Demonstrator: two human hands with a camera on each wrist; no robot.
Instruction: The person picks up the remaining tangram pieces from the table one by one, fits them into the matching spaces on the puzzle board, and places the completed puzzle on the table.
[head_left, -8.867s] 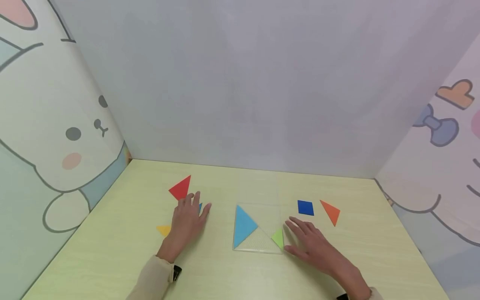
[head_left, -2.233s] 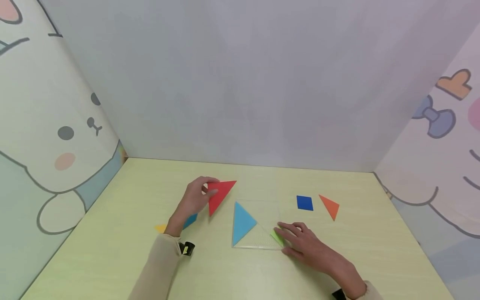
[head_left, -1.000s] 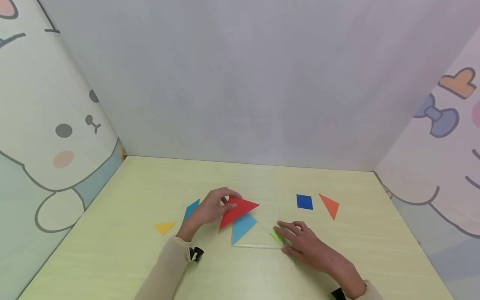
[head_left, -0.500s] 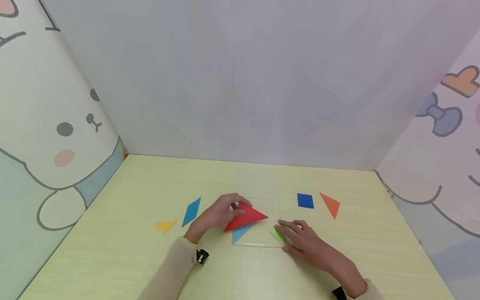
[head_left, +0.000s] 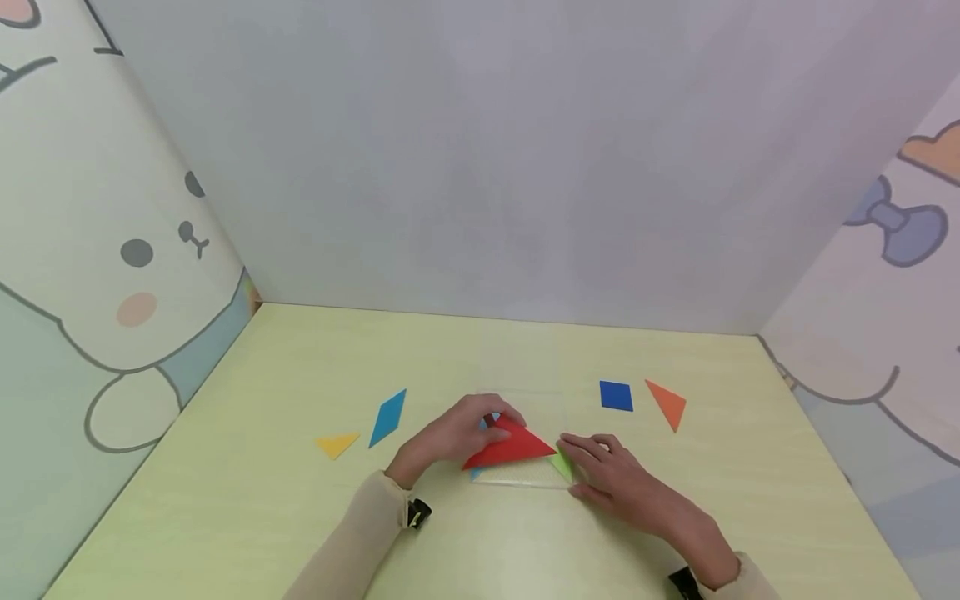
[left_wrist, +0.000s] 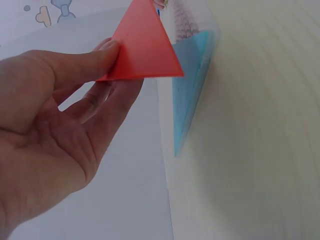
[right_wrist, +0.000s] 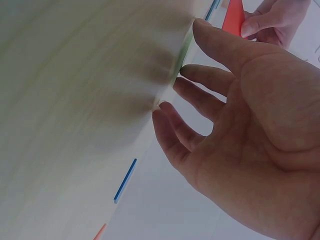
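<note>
My left hand pinches a red triangle tile between thumb and fingers. It holds the tile tilted above a clear, shallow square tray. In the left wrist view, a light blue triangle lies in the tray, apart from the red tile; in the head view the red one mostly covers it. At the tray's right edge, my right hand rests with loosely bent fingers, its fingertips at the rim. Beside them a small green triangle lies in the tray's near right corner, partly hidden by the hand.
On the table, left of the tray, lie a yellow triangle and a blue parallelogram. A dark blue square and an orange triangle lie to the right. A clear sheet extends behind the tray.
My left hand has picked the red triangle up from the table's left side, carried it right over the tray and turned it. The right hand has stayed by the tray's right edge, shifting slightly.
</note>
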